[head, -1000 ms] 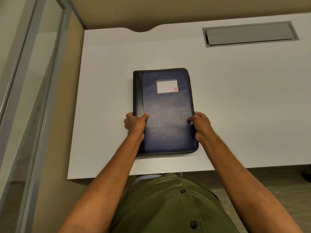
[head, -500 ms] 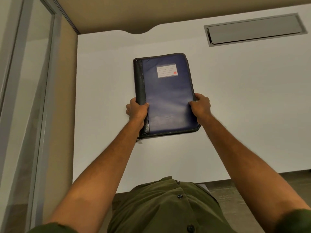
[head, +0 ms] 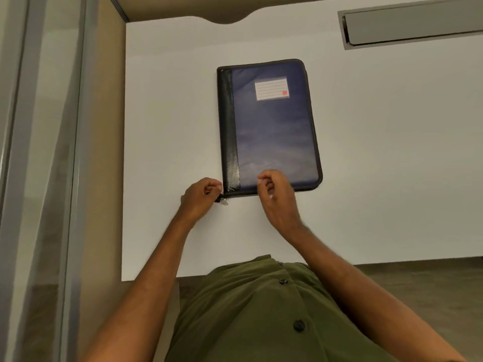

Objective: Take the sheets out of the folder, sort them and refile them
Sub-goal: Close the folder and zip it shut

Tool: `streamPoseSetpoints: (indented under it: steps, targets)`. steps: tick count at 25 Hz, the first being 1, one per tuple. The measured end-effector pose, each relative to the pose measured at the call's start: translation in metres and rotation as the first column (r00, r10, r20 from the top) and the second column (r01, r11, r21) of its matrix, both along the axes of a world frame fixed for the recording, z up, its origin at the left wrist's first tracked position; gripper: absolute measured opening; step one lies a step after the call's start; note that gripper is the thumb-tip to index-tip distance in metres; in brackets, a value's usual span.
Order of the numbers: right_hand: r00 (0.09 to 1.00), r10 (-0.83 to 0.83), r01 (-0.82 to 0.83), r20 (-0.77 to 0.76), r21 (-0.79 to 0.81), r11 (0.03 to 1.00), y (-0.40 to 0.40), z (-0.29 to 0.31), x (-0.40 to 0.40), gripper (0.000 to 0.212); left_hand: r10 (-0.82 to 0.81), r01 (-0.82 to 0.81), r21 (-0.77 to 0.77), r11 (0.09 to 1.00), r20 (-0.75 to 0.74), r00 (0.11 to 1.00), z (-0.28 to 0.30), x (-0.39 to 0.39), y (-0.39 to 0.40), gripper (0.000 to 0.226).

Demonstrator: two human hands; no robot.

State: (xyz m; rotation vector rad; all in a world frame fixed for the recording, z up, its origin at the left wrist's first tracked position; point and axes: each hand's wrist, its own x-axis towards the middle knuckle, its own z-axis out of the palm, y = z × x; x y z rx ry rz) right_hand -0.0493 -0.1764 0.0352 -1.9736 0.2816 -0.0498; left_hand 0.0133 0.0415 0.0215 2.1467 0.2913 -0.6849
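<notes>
The folder (head: 271, 126) lies flat and zipped shut on the white counter (head: 392, 152), its black spine to the left and a lined label (head: 271, 88) with a red dot near the top of its blue cover. It sits a little left of the counter's middle, well apart from the grey cable hatch (head: 413, 24) set into the far right corner.

The left hand (head: 201, 197) is at the folder's near left corner, just off the edge, fingers curled in. Its grip is right beside the small metal zip pull (head: 224, 202) that hangs out from that corner, though I cannot tell whether the fingertips actually pinch the pull or only touch it.

The right hand (head: 274, 194) hovers over the folder's near edge, partly covering it, fingers loosely curled with thumb and forefinger close together, and its grip holds nothing.

The person's olive buttoned shirt (head: 261, 309) fills the lower view, and a glass partition (head: 47, 152) stands along the left side of the counter.
</notes>
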Motion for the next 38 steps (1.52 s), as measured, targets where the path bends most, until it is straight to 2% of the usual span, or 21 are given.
streamPoseSetpoints:
  steps: [3,6,9,15,21,24,28,32,38]
  targets:
    - [0.963,0.181,-0.170,-0.201,0.070,0.983,0.029,-0.016,-0.021,0.012,-0.087,0.087,-0.019,0.996,0.012,0.996,-0.003,-0.023,0.009,0.020]
    - [0.942,0.171,-0.184,-0.290,-0.018,0.983,0.043,-0.028,-0.024,0.029,-0.104,0.103,0.028,0.994,0.032,0.994,-0.005,-0.035,0.006,0.021]
    - [0.945,0.159,-0.199,-0.285,-0.118,0.973,0.051,-0.032,-0.017,0.029,-0.058,0.055,0.060,0.997,0.042,0.997,-0.008,-0.042,0.001,0.013]
    - [0.957,0.158,-0.226,-0.244,-0.285,0.932,0.064,-0.034,-0.018,0.023,0.042,-0.041,-0.038,0.998,0.018,0.999,-0.005,-0.045,0.000,0.012]
    - [0.979,0.133,-0.180,-0.151,-0.356,0.917,0.067,-0.038,-0.019,0.023,-0.026,0.018,0.081,0.997,0.109,0.994,-0.004,-0.046,-0.005,0.016]
    - [0.981,0.159,-0.190,-0.110,-0.393,0.900,0.068,-0.040,-0.021,0.025,-0.053,0.039,0.091,0.995,0.159,0.986,-0.002,-0.041,-0.003,0.013]
    - [0.984,0.104,-0.147,-0.141,-0.335,0.931,0.067,-0.040,-0.017,0.025,-0.097,0.066,0.158,0.985,0.199,0.975,-0.003,-0.038,-0.001,0.016]
    - [0.974,-0.044,0.000,-0.222,-0.193,0.981,0.067,-0.037,-0.015,0.021,-0.080,0.036,0.196,0.980,0.221,0.972,-0.009,-0.039,-0.002,0.014]
    - [0.969,-0.100,0.077,-0.228,-0.108,0.991,0.048,-0.038,-0.018,0.022,-0.052,-0.002,0.240,0.971,0.216,0.975,-0.007,-0.038,-0.007,0.012]
